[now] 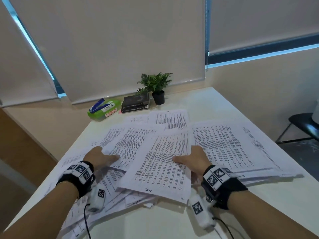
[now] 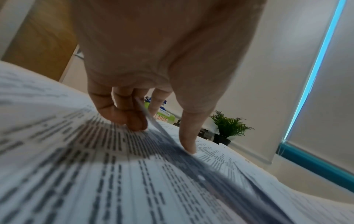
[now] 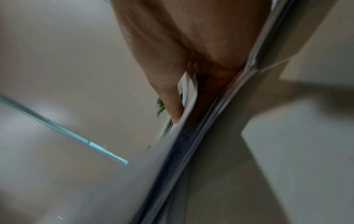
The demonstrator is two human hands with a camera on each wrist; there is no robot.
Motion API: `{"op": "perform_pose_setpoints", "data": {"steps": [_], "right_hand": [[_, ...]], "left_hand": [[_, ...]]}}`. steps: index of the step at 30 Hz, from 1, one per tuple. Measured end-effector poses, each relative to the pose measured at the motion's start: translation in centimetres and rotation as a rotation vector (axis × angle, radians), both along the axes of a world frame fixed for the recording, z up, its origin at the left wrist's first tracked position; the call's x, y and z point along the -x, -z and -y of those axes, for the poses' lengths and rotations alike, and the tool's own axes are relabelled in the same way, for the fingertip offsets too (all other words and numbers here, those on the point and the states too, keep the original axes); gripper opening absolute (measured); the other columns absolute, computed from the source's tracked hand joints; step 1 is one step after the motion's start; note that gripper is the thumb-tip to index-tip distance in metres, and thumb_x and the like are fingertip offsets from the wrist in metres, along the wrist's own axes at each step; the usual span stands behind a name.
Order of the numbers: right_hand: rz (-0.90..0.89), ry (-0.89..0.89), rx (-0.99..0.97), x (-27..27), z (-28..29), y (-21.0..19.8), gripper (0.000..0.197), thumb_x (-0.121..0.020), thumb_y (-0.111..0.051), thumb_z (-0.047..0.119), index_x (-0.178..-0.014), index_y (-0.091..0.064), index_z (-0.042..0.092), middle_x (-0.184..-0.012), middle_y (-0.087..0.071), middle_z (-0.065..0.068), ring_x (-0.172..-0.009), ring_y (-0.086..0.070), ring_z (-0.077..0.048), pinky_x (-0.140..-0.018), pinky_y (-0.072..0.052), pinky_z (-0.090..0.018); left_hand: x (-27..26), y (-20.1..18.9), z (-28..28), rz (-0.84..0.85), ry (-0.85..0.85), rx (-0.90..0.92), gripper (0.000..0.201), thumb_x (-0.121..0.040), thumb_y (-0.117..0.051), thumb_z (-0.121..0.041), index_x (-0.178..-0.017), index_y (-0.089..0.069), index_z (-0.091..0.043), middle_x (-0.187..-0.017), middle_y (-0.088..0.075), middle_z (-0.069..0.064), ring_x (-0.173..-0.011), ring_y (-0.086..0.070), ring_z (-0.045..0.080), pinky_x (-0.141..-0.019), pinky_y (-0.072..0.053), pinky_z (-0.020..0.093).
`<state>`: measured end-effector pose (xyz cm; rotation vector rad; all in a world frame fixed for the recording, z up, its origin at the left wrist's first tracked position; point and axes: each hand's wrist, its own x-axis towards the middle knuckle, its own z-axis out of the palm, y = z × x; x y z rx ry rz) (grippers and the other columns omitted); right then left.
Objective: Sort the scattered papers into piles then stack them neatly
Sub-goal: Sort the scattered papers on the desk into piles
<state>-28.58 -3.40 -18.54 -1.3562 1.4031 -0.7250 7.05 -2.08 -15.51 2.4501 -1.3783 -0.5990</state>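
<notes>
Two hands are set on the scattered papers [image 1: 160,157] that cover the near half of the white table [image 1: 215,100]. A raised sheaf is pinched at its left edge by the left hand [image 1: 100,156] and at its right edge by the right hand [image 1: 195,158], thumbs on top. Farther back, a green box [image 1: 105,110], two dark books [image 1: 135,103] and a potted plant [image 1: 156,85] are lined along the wall.

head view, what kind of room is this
Probably an office or study room: a white table strewn with printed papers, a stapler and books at its far edge, roller blinds over the windows.
</notes>
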Motion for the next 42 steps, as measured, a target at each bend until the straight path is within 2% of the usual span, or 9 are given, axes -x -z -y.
{"op": "perform_pose_setpoints", "data": {"steps": [5,8,12,17,22,27,30,34,42], "right_hand": [[0.080,0.009,0.060,0.1,-0.3,0.2,0.051,-0.081,-0.089,0.021,-0.120,-0.059,0.009,-0.121,-0.068,0.001,-0.113,-0.068,-0.025,-0.082,-0.050,-0.026],[0.098,0.022,0.087,0.1,-0.6,-0.1,0.077,-0.081,-0.088,0.018,-0.145,-0.046,0.015,-0.137,-0.060,0.001,-0.131,-0.057,-0.023,-0.099,-0.044,-0.030],[0.138,-0.010,0.075,-0.3,-1.1,-1.0,0.113,-0.087,-0.077,-0.002,-0.164,-0.002,0.033,-0.169,-0.019,-0.002,-0.148,-0.036,-0.029,-0.113,-0.037,-0.040],[0.032,-0.113,0.110,-0.6,-1.2,-0.7,0.062,-0.083,-0.072,-0.004,-0.134,-0.060,0.028,-0.145,-0.055,0.003,-0.119,-0.064,-0.020,-0.094,-0.053,-0.034],[0.180,-0.050,0.023,-0.9,-1.2,-0.8,0.026,-0.101,-0.064,0.029,-0.111,-0.076,0.008,-0.106,-0.077,-0.005,-0.078,-0.077,-0.007,-0.062,-0.058,-0.021],[0.441,0.014,-0.159,-1.0,-1.2,-1.4,0.095,-0.075,-0.037,0.097,-0.127,-0.074,0.028,-0.137,-0.067,-0.016,-0.124,-0.065,-0.039,-0.113,-0.044,-0.056],[0.174,-0.005,-0.044,-1.0,-1.6,-1.6,0.087,-0.088,-0.048,0.080,-0.149,-0.053,0.017,-0.151,-0.055,-0.014,-0.133,-0.055,-0.034,-0.104,-0.040,-0.037],[0.050,-0.069,0.042,-0.7,-1.2,-0.6,0.019,-0.093,-0.075,0.017,-0.108,-0.074,0.007,-0.114,-0.076,-0.015,-0.092,-0.073,-0.026,-0.078,-0.058,-0.035],[0.103,-0.043,0.053,-0.8,-0.5,0.4,0.080,-0.092,-0.069,0.004,-0.159,-0.027,0.022,-0.157,-0.045,-0.005,-0.137,-0.049,-0.030,-0.116,-0.040,-0.051]], "left_hand": [[0.5,0.2,-0.5,-0.166,-0.044,0.112,0.058,-0.076,-0.090,-0.045,-0.090,-0.065,0.004,-0.080,-0.059,0.017,-0.074,-0.061,0.032,-0.073,-0.046,0.036],[2.0,-0.9,-1.3,-0.263,-0.087,0.188,0.066,-0.096,-0.077,-0.022,-0.145,-0.047,0.010,-0.076,-0.072,0.022,-0.053,-0.064,0.025,-0.049,-0.050,0.028],[3.9,-5.2,-3.1,-0.096,-0.097,0.606,0.035,-0.105,-0.060,-0.025,-0.136,-0.057,-0.008,-0.080,-0.073,0.010,-0.064,-0.074,0.029,-0.055,-0.052,0.035],[6.8,-10.4,-6.5,-0.420,-0.154,1.032,0.014,-0.106,-0.058,-0.028,-0.115,-0.062,-0.018,-0.096,-0.073,0.002,-0.056,-0.069,0.019,-0.049,-0.046,0.028],[10.8,-6.3,-9.7,-0.718,-0.078,0.641,0.038,-0.106,-0.063,-0.027,-0.138,-0.054,-0.007,-0.080,-0.074,0.016,-0.050,-0.060,0.017,-0.054,-0.041,0.036],[12.6,-1.1,-10.8,-0.793,-0.081,0.374,0.038,-0.107,-0.060,-0.022,-0.139,-0.051,-0.004,-0.069,-0.072,0.016,-0.047,-0.059,0.022,-0.044,-0.043,0.030],[12.2,0.3,-11.0,-0.764,-0.025,0.262,0.029,-0.106,-0.061,-0.028,-0.129,-0.055,-0.010,-0.068,-0.073,0.014,-0.049,-0.061,0.024,-0.042,-0.040,0.026],[9.2,-0.7,-10.3,-0.194,0.064,0.274,0.047,-0.100,-0.058,-0.058,-0.088,-0.065,-0.013,-0.072,-0.072,0.000,-0.065,-0.066,0.016,-0.062,-0.047,0.030],[-3.4,0.0,-9.7,0.003,-0.196,0.046,0.069,-0.081,-0.062,-0.079,-0.061,-0.046,-0.015,-0.057,-0.047,0.006,-0.050,-0.044,0.020,-0.060,-0.038,0.030]]}}
